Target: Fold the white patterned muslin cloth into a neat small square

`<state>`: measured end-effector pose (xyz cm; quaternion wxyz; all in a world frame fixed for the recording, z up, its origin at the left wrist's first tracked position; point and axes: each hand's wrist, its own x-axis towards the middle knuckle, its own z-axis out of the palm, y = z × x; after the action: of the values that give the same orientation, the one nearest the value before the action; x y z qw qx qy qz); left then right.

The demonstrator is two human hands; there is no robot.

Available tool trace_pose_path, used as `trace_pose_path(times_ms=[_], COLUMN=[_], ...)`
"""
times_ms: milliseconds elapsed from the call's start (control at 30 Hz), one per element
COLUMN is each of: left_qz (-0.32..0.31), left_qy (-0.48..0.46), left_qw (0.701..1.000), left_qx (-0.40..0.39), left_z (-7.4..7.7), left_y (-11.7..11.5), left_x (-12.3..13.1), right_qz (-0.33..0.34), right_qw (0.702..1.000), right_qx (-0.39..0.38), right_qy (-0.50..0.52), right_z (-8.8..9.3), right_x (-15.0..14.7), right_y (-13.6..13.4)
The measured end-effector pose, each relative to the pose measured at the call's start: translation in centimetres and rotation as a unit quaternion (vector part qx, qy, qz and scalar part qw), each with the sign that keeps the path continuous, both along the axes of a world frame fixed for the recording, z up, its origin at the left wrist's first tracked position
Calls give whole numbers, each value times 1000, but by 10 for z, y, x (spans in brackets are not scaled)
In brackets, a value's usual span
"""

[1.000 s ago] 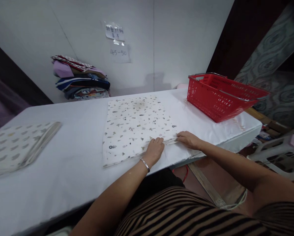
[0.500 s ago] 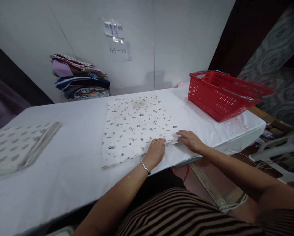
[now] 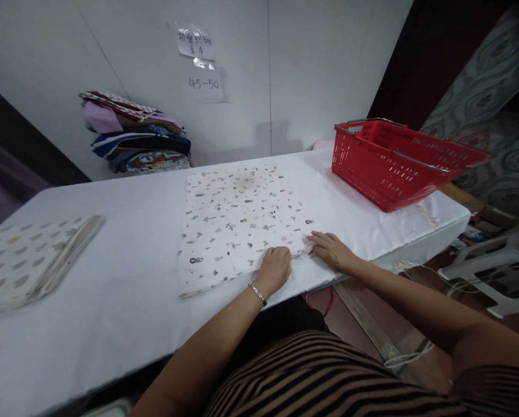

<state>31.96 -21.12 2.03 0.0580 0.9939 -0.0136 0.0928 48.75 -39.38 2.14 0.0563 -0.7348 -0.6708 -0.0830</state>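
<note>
A flat printed cloth lies on the white surface. The left hand curls its fingers over the cloth's near edge, and just beside it the right hand rests outstretched on the near right corner. A red basket stands at the right end, a folded patterned cloth lies far left, and stacked fabrics sit against the wall.

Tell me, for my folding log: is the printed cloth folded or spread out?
Folded: the printed cloth lies as a flat rectangle, its layered edge between left hand and right hand.

White-covered table, printed cloth, folded spotted cloth, red basket
</note>
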Motion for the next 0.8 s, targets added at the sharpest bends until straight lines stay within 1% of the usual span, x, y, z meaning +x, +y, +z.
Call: trace_pose_path(times_ms=[133, 300, 433, 533, 667, 800], left_qz=[19, 29, 24, 26, 24, 4], left_qy=[-3, 6, 19, 9, 6, 9], left_qw=[999, 999, 998, 997, 999, 1000], left_qx=[-30, -37, -56, -70, -47, 11], left_z=[2, 5, 8, 10, 10, 5], left_y=[0, 0, 0, 1, 1, -1], left_x=[0, 0, 0, 2, 6, 9], right_qz=[14, 29, 28, 20, 18, 8], right_qw=[1000, 999, 999, 999, 999, 998], right_qx=[18, 34, 29, 28, 30, 46], right_qy=[-11, 1, 20, 23, 25, 45], right_z=[-1, -8, -10, -9, -9, -11], right_x=[-12, -20, -23, -23, -23, -22], right_y=[11, 26, 26, 22, 18, 14])
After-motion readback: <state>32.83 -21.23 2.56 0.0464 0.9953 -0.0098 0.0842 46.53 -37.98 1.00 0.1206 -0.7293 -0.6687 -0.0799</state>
